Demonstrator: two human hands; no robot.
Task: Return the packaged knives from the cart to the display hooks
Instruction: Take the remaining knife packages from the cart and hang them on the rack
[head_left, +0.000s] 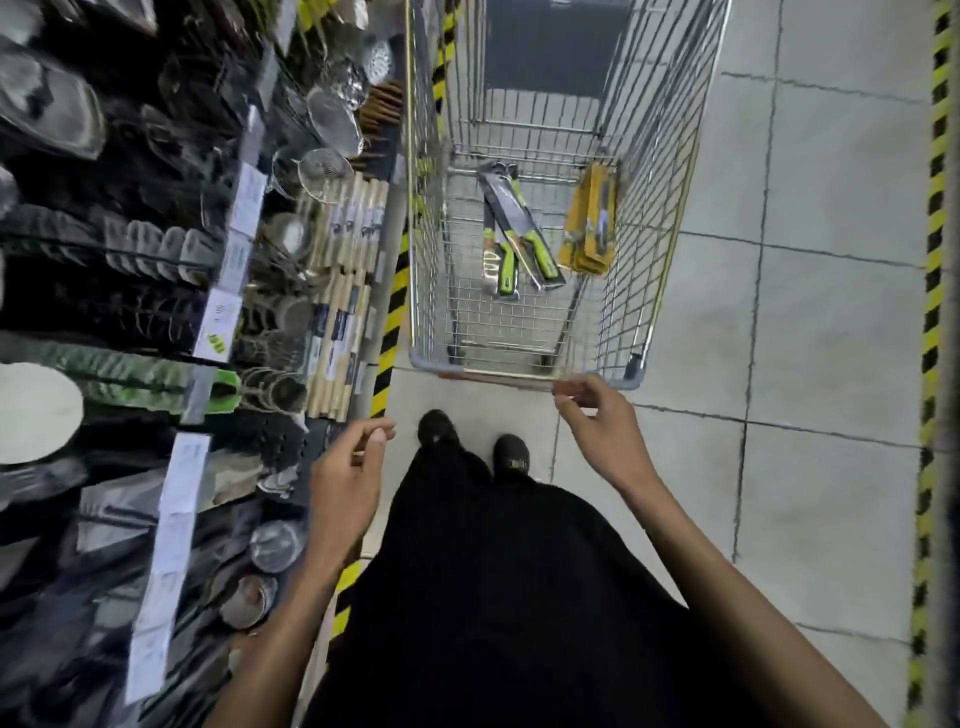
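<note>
A wire shopping cart stands ahead of me on the tiled floor. On its bottom lie packaged knives with green handles, crossed over one another. Several yellow-carded knife packs lean against the cart's right wall. My right hand hovers just at the cart's near rim, fingers loosely curled and holding nothing. My left hand hangs lower left, beside the shelf, fingers half curled and empty. Display hooks with kitchenware fill the left side.
The shelving on the left holds strainers, wooden rolling pins, steel bowls and white price tags. Yellow-black hazard tape runs along the shelf base and at the far right. My shoes stand behind the cart.
</note>
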